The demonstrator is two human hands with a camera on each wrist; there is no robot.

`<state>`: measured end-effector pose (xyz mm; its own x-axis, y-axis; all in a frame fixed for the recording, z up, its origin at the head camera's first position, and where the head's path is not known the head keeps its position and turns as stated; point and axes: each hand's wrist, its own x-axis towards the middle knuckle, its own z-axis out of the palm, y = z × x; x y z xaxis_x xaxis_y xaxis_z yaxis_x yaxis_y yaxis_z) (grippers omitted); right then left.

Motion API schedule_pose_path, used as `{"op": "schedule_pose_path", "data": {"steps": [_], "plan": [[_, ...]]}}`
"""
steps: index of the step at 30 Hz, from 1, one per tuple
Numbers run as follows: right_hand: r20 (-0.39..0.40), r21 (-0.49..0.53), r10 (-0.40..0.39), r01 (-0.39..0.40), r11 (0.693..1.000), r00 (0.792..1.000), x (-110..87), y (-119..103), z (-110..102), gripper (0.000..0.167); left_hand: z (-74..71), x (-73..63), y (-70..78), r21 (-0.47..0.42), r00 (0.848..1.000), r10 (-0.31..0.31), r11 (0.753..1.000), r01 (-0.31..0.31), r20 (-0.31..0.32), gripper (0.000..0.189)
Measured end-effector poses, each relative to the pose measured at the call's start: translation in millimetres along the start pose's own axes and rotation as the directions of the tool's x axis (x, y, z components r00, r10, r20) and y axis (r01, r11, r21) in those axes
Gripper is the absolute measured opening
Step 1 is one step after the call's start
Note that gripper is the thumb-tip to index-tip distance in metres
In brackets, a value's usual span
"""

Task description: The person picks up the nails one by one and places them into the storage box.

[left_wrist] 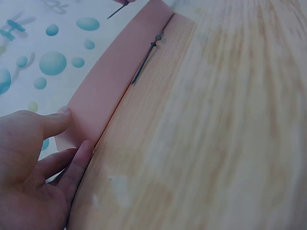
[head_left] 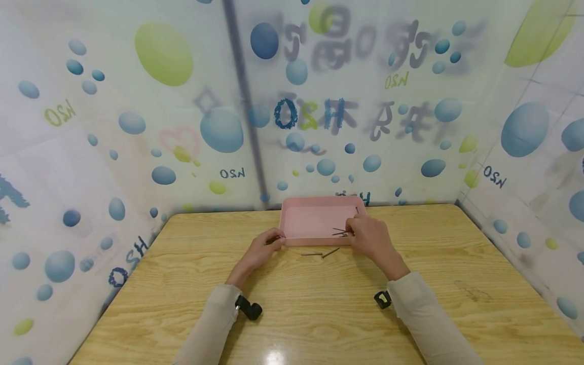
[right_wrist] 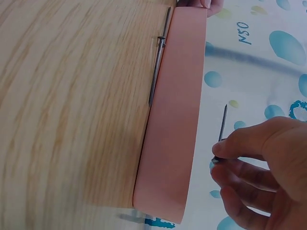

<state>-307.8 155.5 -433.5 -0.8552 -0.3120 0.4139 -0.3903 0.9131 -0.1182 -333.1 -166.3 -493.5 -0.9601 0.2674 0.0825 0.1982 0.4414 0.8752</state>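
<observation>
A shallow pink tray (head_left: pixel 315 242) lies at the back of the table. My left hand (head_left: pixel 260 252) grips its front left corner, thumb (left_wrist: pixel 57 122) at the rim and fingers low on the wall. Over the tray's right side, my right hand (head_left: pixel 371 239) pinches a dark nail (right_wrist: pixel 222 125) near its head, between thumb and fingertips, point sticking out. Below that hand in the head view, thin nails (head_left: pixel 338 233) show by the fingers, partly hidden. Another nail (head_left: pixel 357 210) is near the tray's back right corner. Two nails (head_left: pixel 312 254) lie on the table along the front wall.
The wood-grain table (head_left: pixel 315 314) stretches toward me. A patterned cloth wall (head_left: pixel 292 167) rises right behind the tray, with side walls left and right. A black wrist mount (head_left: pixel 249 307) sits on my left sleeve, another mount (head_left: pixel 382 299) on the right.
</observation>
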Motion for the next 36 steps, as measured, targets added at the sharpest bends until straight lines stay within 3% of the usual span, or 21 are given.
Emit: {"op": "schedule_pose_path", "data": {"steps": [23, 31, 36], "plan": [[-0.061, 0.016, 0.053, -0.052, 0.999, 0.997, -0.3, 6.8, 7.0, 0.013, 0.1, 1.2, -1.1, 0.011, 1.000, -0.011, 1.000, 0.011, -0.005, 0.016], [-0.039, 0.023, 0.103, -0.102, 0.995, 0.994, 0.3, 6.6, 7.0, 0.005, 1.4, 0.3, -0.1, 0.003, 1.000, 0.003, 1.000, -0.003, -0.009, 0.019], [-0.030, 0.031, 0.086, -0.086, 0.996, 0.996, 0.7, 6.3, 6.5, 0.006, 2.4, 1.3, 0.5, 0.009, 1.000, -0.015, 1.000, 0.015, -0.011, 0.021]]}}
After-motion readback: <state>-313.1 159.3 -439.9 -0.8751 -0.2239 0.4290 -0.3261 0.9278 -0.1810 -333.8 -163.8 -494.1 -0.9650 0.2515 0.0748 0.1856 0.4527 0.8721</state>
